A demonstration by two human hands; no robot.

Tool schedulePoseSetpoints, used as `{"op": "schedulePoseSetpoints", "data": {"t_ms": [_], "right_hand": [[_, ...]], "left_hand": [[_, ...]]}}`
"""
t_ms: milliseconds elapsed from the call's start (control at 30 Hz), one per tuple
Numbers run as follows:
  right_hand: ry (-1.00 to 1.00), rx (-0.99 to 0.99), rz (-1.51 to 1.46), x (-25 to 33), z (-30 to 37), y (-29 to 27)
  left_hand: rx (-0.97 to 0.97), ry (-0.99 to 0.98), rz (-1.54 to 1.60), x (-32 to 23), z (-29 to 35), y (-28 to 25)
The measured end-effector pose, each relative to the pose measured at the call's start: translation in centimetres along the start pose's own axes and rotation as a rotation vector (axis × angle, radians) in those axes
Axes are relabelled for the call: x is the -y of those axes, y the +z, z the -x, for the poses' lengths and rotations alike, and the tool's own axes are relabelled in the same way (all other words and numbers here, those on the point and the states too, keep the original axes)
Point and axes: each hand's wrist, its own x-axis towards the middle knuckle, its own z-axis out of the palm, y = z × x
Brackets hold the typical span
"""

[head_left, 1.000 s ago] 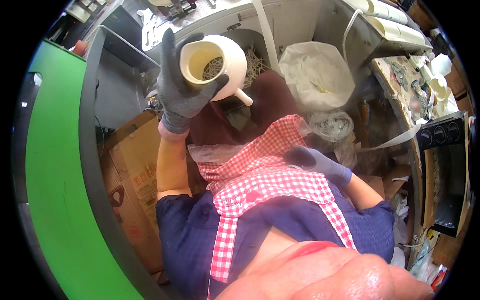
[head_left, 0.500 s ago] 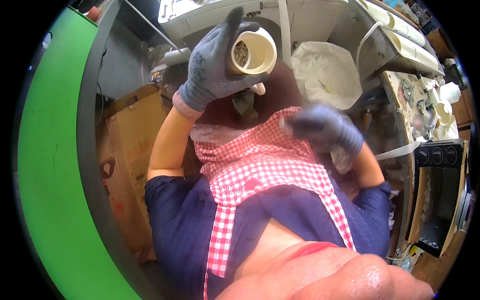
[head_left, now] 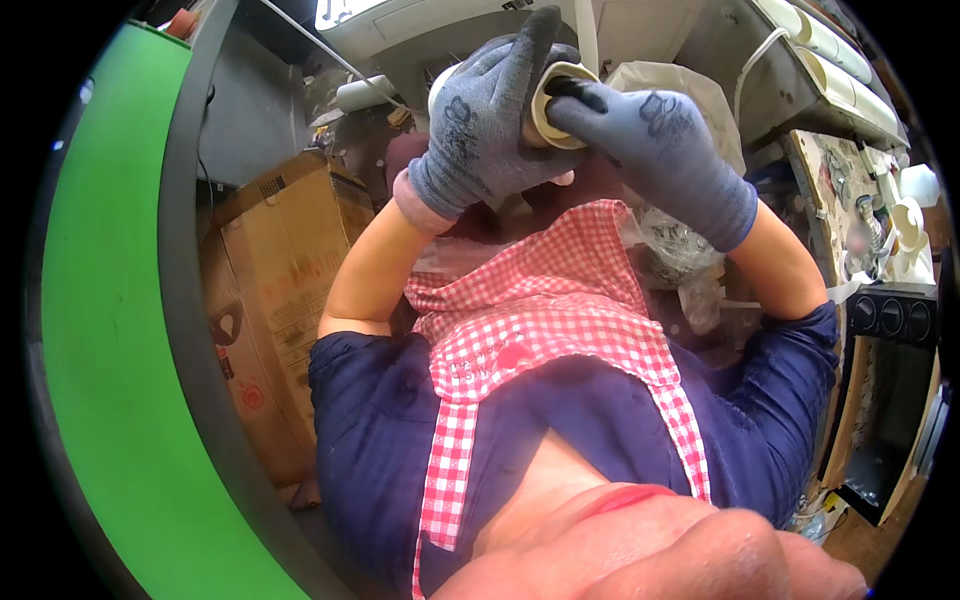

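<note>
A short, hollow cream plastic pipe fitting (head_left: 572,70) is held up at the top middle, its round mouth turned toward the right. My left hand (head_left: 485,130), in a grey work glove, wraps around its body and hides most of it. At the mouth is my right hand (head_left: 660,140), also gloved in grey, its dark fingertips bent into the opening. Those fingers are drawn together; whatever they might pinch is hidden. A pale rounded end (head_left: 440,88) shows behind my left hand; I cannot tell whether it belongs to the fitting.
A green panel (head_left: 115,300) runs down the left, beside a cardboard box (head_left: 290,260). Behind my right hand sits a whitish plastic bag (head_left: 690,85). Cream pipes (head_left: 845,85) lie at the upper right. A cluttered bench (head_left: 815,180) and a small black oven (head_left: 885,400) stand right.
My right hand has come up from near my lap to the fitting's mouth, its fingers entering it. My left hand has moved slightly right and turned the fitting's mouth toward the right.
</note>
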Motion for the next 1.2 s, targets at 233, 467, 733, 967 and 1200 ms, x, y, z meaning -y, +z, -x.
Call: {"op": "schedulePoseSetpoints", "data": {"t_ms": [233, 467, 733, 967, 1200], "right_hand": [[-0.113, -0.188, -0.102, -2.3, -0.2, -2.1], [-0.102, 0.151, -0.272, -3.8, -1.2, -6.2], [0.262, -0.461, -0.300, -2.7, 4.5, -3.3], [0.696, -1.219, -1.060, -9.6, 11.2, 0.9], [0.729, -1.127, -1.327, -9.0, 13.7, 8.4]], "left_hand": [[0.031, 0.093, 0.128, 0.0, -1.6, 0.7], [0.024, 0.004, 0.072, 0.0, -3.4, 1.2], [-0.193, -0.178, 0.269, 0.0, -8.9, 0.2], [0.373, -0.848, 0.885, 3.8, 1.8, 3.9], [0.047, -1.173, 1.424, -3.4, 2.8, 10.3]]}}
